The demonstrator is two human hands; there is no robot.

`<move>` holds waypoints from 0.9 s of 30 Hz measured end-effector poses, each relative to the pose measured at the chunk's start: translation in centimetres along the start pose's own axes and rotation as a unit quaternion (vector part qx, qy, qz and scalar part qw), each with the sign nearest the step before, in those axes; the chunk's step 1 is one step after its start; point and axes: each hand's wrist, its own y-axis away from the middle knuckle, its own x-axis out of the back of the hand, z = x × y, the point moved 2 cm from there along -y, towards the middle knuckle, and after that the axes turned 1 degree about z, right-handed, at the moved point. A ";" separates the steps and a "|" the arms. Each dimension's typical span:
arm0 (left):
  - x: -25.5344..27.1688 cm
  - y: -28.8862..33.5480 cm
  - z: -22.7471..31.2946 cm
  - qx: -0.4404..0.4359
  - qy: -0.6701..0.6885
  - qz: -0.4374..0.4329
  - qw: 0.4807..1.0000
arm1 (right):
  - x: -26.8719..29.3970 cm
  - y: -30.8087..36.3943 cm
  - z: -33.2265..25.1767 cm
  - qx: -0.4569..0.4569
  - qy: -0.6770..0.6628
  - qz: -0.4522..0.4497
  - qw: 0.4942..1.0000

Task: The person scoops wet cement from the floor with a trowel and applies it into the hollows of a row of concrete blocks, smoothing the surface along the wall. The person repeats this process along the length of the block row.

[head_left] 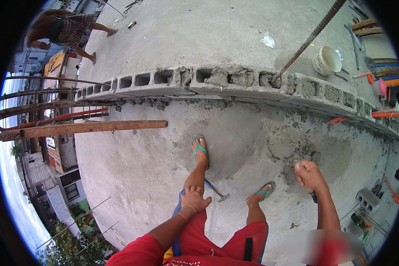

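Note:
My left hand [195, 199] lies on my left knee with its fingers spread, holding nothing. On the right, my right hand [310, 175] is closed around a tool whose black handle end [314, 197] sticks out below the fist; its working end cannot be made out. Just beyond this hand, a heap of wet grey mortar [286, 142] is spread on the concrete floor. A row of hollow concrete blocks [181, 91] runs across in front of me, several of its cells filled with mortar. A hammer [215, 190] with a blue handle lies between my sandalled feet.
A steel bar [310, 42] rises at a slant from the blocks. Beyond them stands a dirty white bucket [327, 60]. A wooden plank [84, 129] juts in from the left, by the floor's edge. Loose block pieces [368, 199] lie at right. Another person [68, 29] walks far left.

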 end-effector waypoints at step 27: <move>10.0 -6.2 -10.2 -0.039 0.218 -0.069 0.973 | -13.4 -9.7 -32.4 0.113 0.545 0.215 0.803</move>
